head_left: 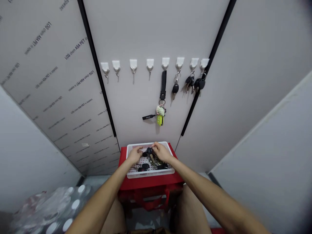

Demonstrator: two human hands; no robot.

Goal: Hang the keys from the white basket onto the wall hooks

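A white perforated basket [130, 174] sits on a red stool [148, 183] and holds several black keys and fobs [143, 167]. Both my hands reach into it. My left hand [135, 154] rests on the basket's left part, fingers bent toward a black round key fob [149, 150]. My right hand [162, 152] pinches that fob from the right, with a bunch of keys [154, 160] just under it. Above, a row of white wall hooks [133, 64] runs across the grey panel; the right ones carry keys.
A black strap with a yellow-green tag [161, 112] hangs from a hook right of the row's middle. Key bunches [195, 82] hang on the three rightmost hooks. The left hooks are bare. Wrapped plastic bottles [60, 208] lie on the floor at lower left.
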